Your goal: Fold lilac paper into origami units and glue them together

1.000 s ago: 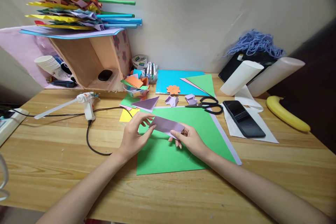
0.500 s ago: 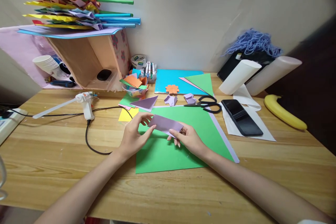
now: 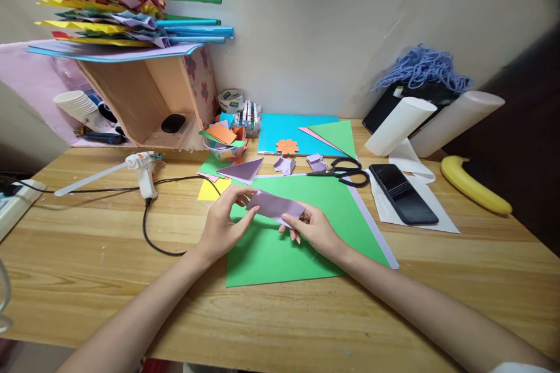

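A strip of purple paper point(image 3: 276, 207), seemingly folded, is held up over the green sheet point(image 3: 280, 259). My left hand point(image 3: 225, 221) pinches its left end between thumb and fingers. At the right end, my right hand point(image 3: 312, 228) grips it with the thumb on top and the fingers curled below. Just beyond the hands lie two small cut purple paper pieces point(image 3: 284, 165), a purple paper triangle point(image 3: 242, 171) and black-handled scissors point(image 3: 343, 173). An orange paper flower point(image 3: 287, 147) rests on the blue sheet point(image 3: 280, 127) farther back.
To the left, a glue gun point(image 3: 146, 175) trails its black cord. A bowl of paper scraps point(image 3: 225, 145) stands beside an open box point(image 3: 146, 93) topped with paper flowers. A phone point(image 3: 403, 194), a banana point(image 3: 475, 185) and white rolls point(image 3: 400, 126) are on the right.
Hardly anything differs. Both hands keep the purple paper in nearly the same place, and the camera view has shifted very slightly.
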A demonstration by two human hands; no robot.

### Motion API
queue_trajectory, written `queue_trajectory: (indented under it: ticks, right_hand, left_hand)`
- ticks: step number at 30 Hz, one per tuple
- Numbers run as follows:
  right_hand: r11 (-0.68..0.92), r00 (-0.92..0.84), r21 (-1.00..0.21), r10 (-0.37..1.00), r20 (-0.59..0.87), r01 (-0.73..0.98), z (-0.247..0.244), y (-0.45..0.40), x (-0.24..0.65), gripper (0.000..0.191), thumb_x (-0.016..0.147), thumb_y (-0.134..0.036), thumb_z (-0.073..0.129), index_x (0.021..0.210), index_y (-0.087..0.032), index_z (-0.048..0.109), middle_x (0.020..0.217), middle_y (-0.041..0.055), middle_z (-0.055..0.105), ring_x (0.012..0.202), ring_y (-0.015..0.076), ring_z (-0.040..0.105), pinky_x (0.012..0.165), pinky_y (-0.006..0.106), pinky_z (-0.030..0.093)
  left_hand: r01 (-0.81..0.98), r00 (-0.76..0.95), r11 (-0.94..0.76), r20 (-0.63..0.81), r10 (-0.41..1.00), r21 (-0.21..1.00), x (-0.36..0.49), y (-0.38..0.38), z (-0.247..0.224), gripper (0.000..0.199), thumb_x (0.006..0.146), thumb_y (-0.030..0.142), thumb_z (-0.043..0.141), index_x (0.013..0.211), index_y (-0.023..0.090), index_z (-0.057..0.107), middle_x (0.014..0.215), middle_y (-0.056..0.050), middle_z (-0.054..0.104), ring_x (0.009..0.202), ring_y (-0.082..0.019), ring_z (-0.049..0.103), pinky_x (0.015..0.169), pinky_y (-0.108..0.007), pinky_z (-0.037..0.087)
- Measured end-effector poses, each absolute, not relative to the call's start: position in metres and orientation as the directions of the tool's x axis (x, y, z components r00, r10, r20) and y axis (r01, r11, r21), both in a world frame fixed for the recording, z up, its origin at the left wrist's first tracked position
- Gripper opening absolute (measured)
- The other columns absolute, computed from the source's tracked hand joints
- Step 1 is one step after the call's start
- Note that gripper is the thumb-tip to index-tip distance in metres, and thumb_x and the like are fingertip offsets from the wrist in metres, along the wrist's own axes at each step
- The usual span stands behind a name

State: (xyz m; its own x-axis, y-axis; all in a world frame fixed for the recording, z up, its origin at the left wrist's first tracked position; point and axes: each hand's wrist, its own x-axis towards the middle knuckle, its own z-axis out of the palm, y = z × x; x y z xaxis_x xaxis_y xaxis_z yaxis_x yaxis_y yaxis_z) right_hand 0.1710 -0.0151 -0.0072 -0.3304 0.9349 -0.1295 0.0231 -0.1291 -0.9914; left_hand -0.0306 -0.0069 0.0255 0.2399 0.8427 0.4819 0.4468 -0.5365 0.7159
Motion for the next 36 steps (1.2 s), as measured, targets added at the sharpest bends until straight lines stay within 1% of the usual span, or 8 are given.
queue_trajectory:
  ticks: [4, 8, 12, 16, 22, 27, 32, 36]
  right_hand:
    - [-0.124, -0.331, -0.992, 0.935, -0.125, 0.026, -0.007, -0.015, 0.171, 0.033, 0.078, -0.042, 0.056, 0.093, -0.012, 0.055, 0.069, 0.0058, 0.066, 0.044, 0.0075, 0.049, 0.04, 0.019, 0.039]
    - [-0.131, -0.334, -0.991, 0.934, -0.13, 0.019, -0.008, -0.015, 0.171, 0.034, 0.078, -0.042, 0.056, 0.095, -0.013, 0.054, 0.069, 0.0047, 0.066, 0.044, 0.0082, 0.049, 0.041, 0.021, 0.04]
    - [-0.103, -0.362, -0.995, 0.928, -0.094, -0.005, -0.004, -0.017, 0.173, 0.036, 0.08, -0.048, 0.05, 0.09, -0.014, 0.056, 0.077, 0.0058, 0.065, 0.058, 0.0126, 0.055, 0.051, 0.024, 0.045]
    - [-0.077, -0.403, -0.996, 0.914, -0.052, -0.045, 0.001, -0.018, 0.175, 0.047, 0.084, -0.055, 0.037, 0.087, -0.014, 0.06, 0.085, 0.0076, 0.063, 0.077, 0.0175, 0.058, 0.063, 0.027, 0.047]
    - [-0.093, -0.384, -0.979, 0.91, -0.158, 0.182, 0.002, -0.015, 0.173, 0.029, 0.074, -0.042, 0.06, 0.086, -0.015, 0.061, 0.078, 0.0043, 0.064, 0.07, 0.0151, 0.057, 0.062, 0.025, 0.044]
    - [-0.119, -0.464, -0.989, 0.874, -0.144, 0.082, 0.005, -0.015, 0.174, 0.039, 0.081, -0.049, 0.045, 0.089, -0.014, 0.061, 0.08, 0.0065, 0.064, 0.073, 0.0161, 0.059, 0.064, 0.027, 0.046]
    - [-0.081, -0.499, -0.983, 0.852, -0.155, 0.167, 0.009, -0.015, 0.176, 0.032, 0.076, -0.041, 0.058, 0.094, -0.015, 0.06, 0.089, 0.0076, 0.065, 0.081, 0.0186, 0.059, 0.069, 0.029, 0.045]
    - [-0.042, -0.533, -0.981, 0.835, -0.137, 0.188, 0.012, -0.016, 0.176, 0.033, 0.076, -0.042, 0.057, 0.097, -0.016, 0.059, 0.094, 0.0073, 0.063, 0.085, 0.0191, 0.058, 0.072, 0.029, 0.045]
  left_hand:
    - [0.439, 0.251, -0.527, 0.463, 0.85, 0.728, -0.031, -0.006, 0.027, 0.017, 0.077, 0.018, 0.059, 0.093, 0.018, 0.054, 0.088, -0.004, 0.055, 0.079, -0.015, 0.053, 0.071, -0.028, 0.045]
    - [0.437, 0.371, -0.52, 0.38, 0.848, 0.734, -0.031, -0.006, 0.027, 0.006, 0.077, 0.015, 0.058, 0.082, 0.018, 0.057, 0.091, -0.005, 0.053, 0.088, -0.017, 0.052, 0.077, -0.03, 0.043]
    - [0.436, 0.43, -0.491, 0.304, 0.85, 0.755, -0.032, -0.005, 0.025, 0.023, 0.073, 0.001, 0.05, 0.081, 0.019, 0.062, 0.092, -0.005, 0.051, 0.088, -0.017, 0.052, 0.074, -0.029, 0.043]
    - [0.422, 0.455, -0.491, 0.291, 0.842, 0.762, -0.034, -0.004, 0.024, 0.033, 0.065, -0.007, 0.042, 0.076, 0.018, 0.061, 0.094, -0.004, 0.052, 0.09, -0.018, 0.052, 0.076, -0.03, 0.043]
    - [0.366, 0.506, -0.503, 0.286, 0.814, 0.783, -0.031, -0.007, 0.028, 0.03, 0.067, -0.005, 0.042, 0.073, 0.018, 0.061, 0.09, -0.005, 0.054, 0.09, -0.018, 0.054, 0.077, -0.031, 0.045]
    - [0.347, 0.51, -0.475, 0.262, 0.819, 0.809, -0.03, -0.008, 0.028, 0.031, 0.066, -0.006, 0.041, 0.073, 0.017, 0.061, 0.091, -0.005, 0.054, 0.089, -0.017, 0.054, 0.077, -0.031, 0.044]
    - [0.301, 0.542, -0.431, 0.219, 0.811, 0.851, -0.029, -0.009, 0.021, 0.033, 0.064, -0.006, 0.038, 0.073, 0.017, 0.061, 0.088, -0.004, 0.056, 0.084, -0.017, 0.055, 0.073, -0.03, 0.044]
    - [0.305, 0.539, -0.408, 0.197, 0.819, 0.86, -0.028, -0.009, 0.015, 0.033, 0.064, -0.004, 0.037, 0.072, 0.017, 0.06, 0.083, -0.004, 0.057, 0.078, -0.016, 0.055, 0.07, -0.029, 0.044]
